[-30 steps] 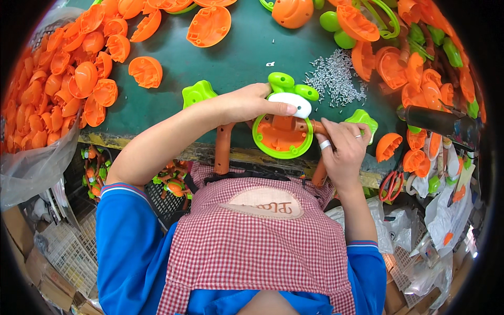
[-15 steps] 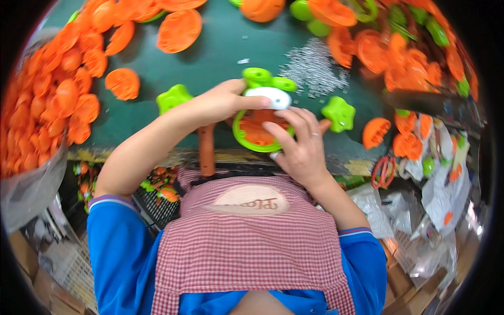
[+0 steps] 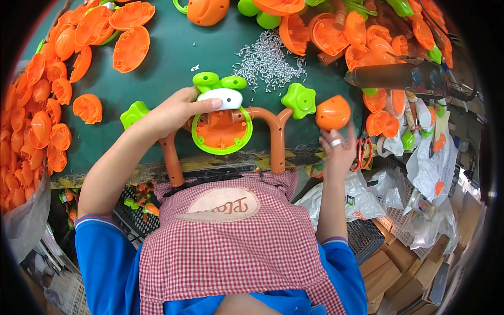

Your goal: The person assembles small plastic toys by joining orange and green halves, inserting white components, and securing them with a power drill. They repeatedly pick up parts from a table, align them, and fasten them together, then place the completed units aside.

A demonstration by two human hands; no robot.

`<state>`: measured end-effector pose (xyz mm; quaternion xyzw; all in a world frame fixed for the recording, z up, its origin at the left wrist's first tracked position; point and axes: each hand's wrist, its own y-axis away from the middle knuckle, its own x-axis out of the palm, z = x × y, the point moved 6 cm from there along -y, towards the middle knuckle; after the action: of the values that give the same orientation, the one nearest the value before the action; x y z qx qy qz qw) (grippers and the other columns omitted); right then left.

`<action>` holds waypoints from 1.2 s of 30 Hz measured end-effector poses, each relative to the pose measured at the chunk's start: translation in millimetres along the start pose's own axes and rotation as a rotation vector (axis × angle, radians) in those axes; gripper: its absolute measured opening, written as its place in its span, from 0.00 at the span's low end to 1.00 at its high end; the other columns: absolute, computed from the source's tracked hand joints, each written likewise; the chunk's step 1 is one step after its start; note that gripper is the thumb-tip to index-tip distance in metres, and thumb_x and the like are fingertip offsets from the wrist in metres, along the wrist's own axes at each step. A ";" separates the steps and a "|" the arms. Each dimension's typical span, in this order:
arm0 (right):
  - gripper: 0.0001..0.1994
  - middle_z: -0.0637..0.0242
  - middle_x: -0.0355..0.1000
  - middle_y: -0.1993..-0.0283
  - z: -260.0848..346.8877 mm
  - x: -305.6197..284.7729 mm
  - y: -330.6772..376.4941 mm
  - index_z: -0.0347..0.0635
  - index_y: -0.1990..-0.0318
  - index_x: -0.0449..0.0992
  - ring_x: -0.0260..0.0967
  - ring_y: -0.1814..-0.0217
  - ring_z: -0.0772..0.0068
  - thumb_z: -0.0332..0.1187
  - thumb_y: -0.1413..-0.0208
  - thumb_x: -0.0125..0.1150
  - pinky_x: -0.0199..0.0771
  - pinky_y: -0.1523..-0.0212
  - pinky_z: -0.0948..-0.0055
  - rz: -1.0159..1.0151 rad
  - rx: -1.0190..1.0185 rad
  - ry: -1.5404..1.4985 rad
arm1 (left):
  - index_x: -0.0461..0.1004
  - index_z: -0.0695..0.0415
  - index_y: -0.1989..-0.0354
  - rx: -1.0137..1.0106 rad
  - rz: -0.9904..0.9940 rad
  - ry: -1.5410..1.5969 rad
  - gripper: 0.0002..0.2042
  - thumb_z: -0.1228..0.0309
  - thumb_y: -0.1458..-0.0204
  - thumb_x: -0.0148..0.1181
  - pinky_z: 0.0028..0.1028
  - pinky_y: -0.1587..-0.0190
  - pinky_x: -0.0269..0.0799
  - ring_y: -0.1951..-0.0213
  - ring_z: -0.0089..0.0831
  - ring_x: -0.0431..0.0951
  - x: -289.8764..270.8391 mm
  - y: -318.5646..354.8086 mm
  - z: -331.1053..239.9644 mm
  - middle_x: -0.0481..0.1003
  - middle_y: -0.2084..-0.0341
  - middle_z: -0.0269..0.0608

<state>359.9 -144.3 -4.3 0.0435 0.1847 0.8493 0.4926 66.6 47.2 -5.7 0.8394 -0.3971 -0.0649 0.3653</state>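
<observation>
In front of me on the table lies a toy frame of brown tubes, with a green star-shaped knob at the right and another green star knob at the left. At its middle sits a round orange shell with a green ring, hollow side up. Above the ring is a white oval piece beside a green part with two round knobs. My left hand grips the white piece, thumb on top. My right hand holds an orange half shell by its near edge, rounded side up.
Behind the frame is a heap of small silver screws. Orange shells fill a plastic bag at the left; more orange shells pile up at the back right. A dark electric screwdriver and red-handled scissors are at the right.
My right hand has left the ring and moved right to the orange half shell, which has turned from hollow side to rounded side up. My left hand stays on the white piece. The view has shifted.
</observation>
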 end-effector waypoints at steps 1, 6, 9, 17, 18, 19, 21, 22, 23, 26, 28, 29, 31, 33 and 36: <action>0.28 0.60 0.75 0.59 -5.7 -10.9 1.6 0.35 0.35 0.60 0.75 0.63 0.71 0.23 0.44 0.62 0.78 0.63 0.73 0.012 0.018 0.150 | 0.67 0.66 0.46 -0.003 0.025 -0.008 0.28 0.53 0.45 0.61 0.25 0.57 0.70 0.59 0.24 0.72 -0.6 -0.6 0.5 0.73 0.60 0.39; 0.32 0.55 0.68 0.41 52.2 -1.3 -5.0 0.44 0.37 0.66 0.68 0.42 0.60 0.22 0.53 0.65 0.72 0.47 0.64 0.325 -0.890 1.093 | 0.66 0.66 0.44 0.013 0.081 -0.005 0.28 0.55 0.43 0.61 0.27 0.51 0.71 0.53 0.25 0.73 -5.4 -6.9 7.8 0.73 0.54 0.41; 0.35 0.56 0.63 0.38 52.6 29.3 -14.8 0.47 0.38 0.67 0.54 0.32 0.51 0.24 0.60 0.69 0.56 0.33 0.56 0.596 -1.000 1.297 | 0.66 0.65 0.43 0.025 0.062 0.016 0.29 0.53 0.44 0.61 0.30 0.54 0.73 0.54 0.28 0.74 -4.5 -7.4 9.6 0.73 0.54 0.42; 0.36 0.56 0.70 0.47 62.2 14.5 -10.7 0.36 0.44 0.68 0.66 0.43 0.53 0.32 0.65 0.78 0.64 0.40 0.60 0.328 -0.865 0.975 | 0.70 0.64 0.47 0.005 0.059 -0.070 0.30 0.49 0.46 0.62 0.29 0.62 0.73 0.61 0.27 0.75 -4.8 -1.5 1.9 0.74 0.60 0.40; 0.36 0.56 0.70 0.47 69.0 17.7 1.1 0.35 0.45 0.68 0.67 0.44 0.53 0.34 0.64 0.78 0.65 0.40 0.59 0.320 -0.873 0.809 | 0.69 0.65 0.47 -0.011 0.052 -0.094 0.29 0.50 0.45 0.62 0.29 0.61 0.73 0.61 0.27 0.74 -5.3 -1.3 2.6 0.73 0.61 0.40; 0.37 0.57 0.70 0.47 71.6 39.5 24.5 0.35 0.45 0.68 0.68 0.45 0.55 0.39 0.64 0.79 0.66 0.42 0.59 0.450 -0.914 0.663 | 0.69 0.65 0.47 -0.023 0.051 -0.120 0.29 0.51 0.45 0.62 0.28 0.61 0.73 0.60 0.27 0.74 -5.2 -2.1 3.3 0.72 0.62 0.39; 0.38 0.56 0.71 0.45 69.5 103.9 81.5 0.36 0.45 0.69 0.69 0.45 0.55 0.44 0.64 0.79 0.65 0.42 0.57 0.791 -1.180 0.752 | 0.69 0.66 0.47 -0.006 0.041 -0.121 0.29 0.50 0.45 0.62 0.29 0.61 0.73 0.61 0.27 0.74 -5.5 -7.5 6.7 0.72 0.63 0.40; 0.37 0.57 0.71 0.45 64.7 126.9 98.6 0.38 0.45 0.70 0.69 0.45 0.53 0.42 0.65 0.78 0.65 0.42 0.55 0.897 -1.218 0.717 | 0.69 0.66 0.47 0.006 0.048 -0.120 0.30 0.50 0.45 0.62 0.29 0.61 0.73 0.61 0.28 0.74 -5.1 -8.2 7.4 0.72 0.63 0.40; 0.37 0.56 0.71 0.46 57.2 143.5 106.1 0.37 0.46 0.70 0.69 0.46 0.51 0.40 0.66 0.78 0.65 0.43 0.57 0.958 -1.262 0.707 | 0.69 0.67 0.47 -0.008 0.049 -0.146 0.31 0.48 0.46 0.62 0.29 0.61 0.73 0.61 0.29 0.75 -5.2 -6.3 5.5 0.72 0.61 0.42; 0.36 0.59 0.70 0.45 52.9 164.2 111.3 0.40 0.46 0.73 0.67 0.46 0.53 0.39 0.68 0.78 0.66 0.44 0.57 0.991 -1.317 0.804 | 0.69 0.68 0.49 -0.004 -0.002 -0.158 0.32 0.47 0.46 0.62 0.29 0.62 0.73 0.61 0.29 0.74 -7.4 -11.7 12.3 0.73 0.61 0.45; 0.36 0.60 0.69 0.45 48.5 166.6 110.1 0.40 0.46 0.74 0.67 0.46 0.54 0.39 0.68 0.78 0.66 0.44 0.58 1.017 -1.299 0.789 | 0.70 0.69 0.50 -0.026 -0.018 -0.218 0.33 0.45 0.47 0.61 0.29 0.61 0.72 0.62 0.29 0.74 -8.5 -10.8 10.4 0.74 0.61 0.46; 0.36 0.60 0.69 0.45 45.4 167.2 109.3 0.40 0.46 0.74 0.67 0.46 0.54 0.39 0.69 0.78 0.66 0.44 0.58 1.028 -1.289 0.783 | 0.70 0.70 0.51 -0.019 -0.028 -0.231 0.34 0.45 0.47 0.61 0.30 0.61 0.72 0.62 0.30 0.74 -7.9 -8.5 8.2 0.74 0.61 0.47; 0.37 0.61 0.69 0.46 41.6 164.7 106.5 0.40 0.46 0.74 0.67 0.46 0.55 0.38 0.69 0.79 0.66 0.45 0.59 1.009 -1.273 0.778 | 0.69 0.69 0.49 -0.007 -0.027 -0.267 0.37 0.42 0.50 0.62 0.31 0.59 0.73 0.60 0.33 0.75 -7.7 -5.4 5.1 0.74 0.59 0.49; 0.37 0.61 0.69 0.47 36.0 159.8 104.4 0.40 0.46 0.74 0.67 0.46 0.56 0.38 0.70 0.79 0.67 0.45 0.60 0.973 -1.257 0.742 | 0.68 0.68 0.46 0.003 -0.010 -0.319 0.43 0.37 0.56 0.63 0.33 0.54 0.74 0.57 0.40 0.78 -7.7 -3.7 3.0 0.75 0.55 0.54; 0.36 0.61 0.69 0.48 28.9 153.2 103.9 0.41 0.46 0.74 0.68 0.47 0.56 0.39 0.69 0.79 0.69 0.47 0.61 0.890 -1.231 0.647 | 0.64 0.66 0.43 0.427 0.087 -0.323 0.48 0.38 0.63 0.70 0.35 0.49 0.71 0.54 0.45 0.77 0.0 0.2 -0.1 0.75 0.54 0.52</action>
<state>203.7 -52.3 43.1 -0.4119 -0.2154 0.8849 -0.0318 66.4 47.2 -5.5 0.8584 -0.4906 -0.0968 0.1145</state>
